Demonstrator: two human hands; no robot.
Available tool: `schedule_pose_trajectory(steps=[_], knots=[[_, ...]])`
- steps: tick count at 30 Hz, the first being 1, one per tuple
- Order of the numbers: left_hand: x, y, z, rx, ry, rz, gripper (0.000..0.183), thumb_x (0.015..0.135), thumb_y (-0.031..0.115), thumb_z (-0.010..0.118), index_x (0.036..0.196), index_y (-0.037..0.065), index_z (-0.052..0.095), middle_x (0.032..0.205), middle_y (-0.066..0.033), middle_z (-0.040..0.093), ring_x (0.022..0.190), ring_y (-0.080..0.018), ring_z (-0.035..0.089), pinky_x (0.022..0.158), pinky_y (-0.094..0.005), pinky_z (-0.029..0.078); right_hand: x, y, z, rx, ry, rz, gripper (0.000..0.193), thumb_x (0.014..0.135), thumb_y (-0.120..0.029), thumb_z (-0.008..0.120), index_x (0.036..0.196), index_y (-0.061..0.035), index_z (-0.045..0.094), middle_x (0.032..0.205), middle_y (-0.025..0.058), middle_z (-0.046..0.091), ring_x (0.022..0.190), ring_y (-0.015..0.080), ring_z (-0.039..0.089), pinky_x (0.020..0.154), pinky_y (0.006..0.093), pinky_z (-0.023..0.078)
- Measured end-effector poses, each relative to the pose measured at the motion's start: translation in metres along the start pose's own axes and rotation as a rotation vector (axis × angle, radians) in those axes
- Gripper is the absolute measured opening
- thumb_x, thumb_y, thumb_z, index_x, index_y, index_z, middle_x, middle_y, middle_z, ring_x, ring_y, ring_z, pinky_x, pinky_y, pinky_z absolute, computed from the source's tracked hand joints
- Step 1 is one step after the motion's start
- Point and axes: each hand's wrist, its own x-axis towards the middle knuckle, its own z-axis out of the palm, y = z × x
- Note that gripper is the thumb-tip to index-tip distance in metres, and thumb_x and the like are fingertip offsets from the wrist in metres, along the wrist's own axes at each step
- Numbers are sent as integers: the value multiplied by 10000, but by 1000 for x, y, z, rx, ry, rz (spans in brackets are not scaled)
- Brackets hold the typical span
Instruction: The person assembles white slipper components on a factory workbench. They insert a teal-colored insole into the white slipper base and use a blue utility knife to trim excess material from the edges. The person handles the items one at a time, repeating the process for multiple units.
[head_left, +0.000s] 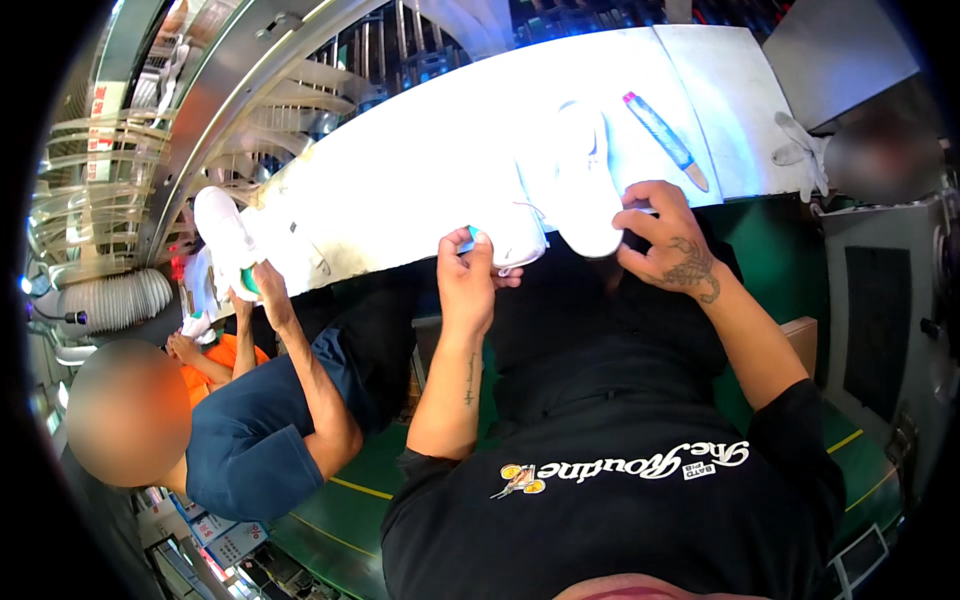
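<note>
Two white shoes lie at the near edge of the white-topped bench [430, 140]. My left hand [468, 275] pinches the near end of the left shoe [510, 230], thumb on top and fingers beneath. A bit of green shows beside that thumb. My right hand [665, 240] has its fingers curled against the near right side of the right shoe [592, 195], thumb and forefinger at its edge. Glare washes out much of both shoes. Right of them lies a slim blue tool [662, 137] with a pink end and a tan tip.
At my left, a co-worker in a dark blue shirt [260, 440] handles another white shoe [222, 220]. Someone in orange sits beyond. A pale glove [800, 152] hangs at the bench's right end. Metal rollers [400, 45] run behind the bench; a ribbed hose [120, 300] is far left.
</note>
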Motion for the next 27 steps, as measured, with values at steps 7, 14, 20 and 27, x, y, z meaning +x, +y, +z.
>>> schedule_pose_trajectory(steps=[7,14,20,27], knots=[[-2,67,15,947,175,825,444,873,190,882,1225,2,685,1197,-184,656,1112,-322,658,910,-437,546,7,-4,-26,124,-150,-97,345,759,-131,822,1077,-85,696,1302,138,630,1225,362,623,1108,508,469],[16,70,62,1396,-143,918,595,839,220,854,1388,60,690,1629,-270,454,1593,-521,311,1274,-634,302,43,9,-2,61,9,133,461,886,-244,818,1282,-56,678,1334,157,614,1280,347,603,1112,460,496],[-1,49,43,1340,-6,890,1043,675,159,1000,1576,124,475,1617,-329,382,1518,-580,382,1185,-612,452,32,16,19,-134,88,70,512,882,-270,801,1350,-96,686,1411,134,595,1305,329,606,1122,486,476],[15,48,-10,518,152,842,690,826,96,901,1411,-43,563,1353,-218,637,1256,-318,660,1082,-432,540,34,18,19,-80,83,112,491,910,-261,800,1368,-127,687,1376,130,612,1295,312,612,1131,492,486]])
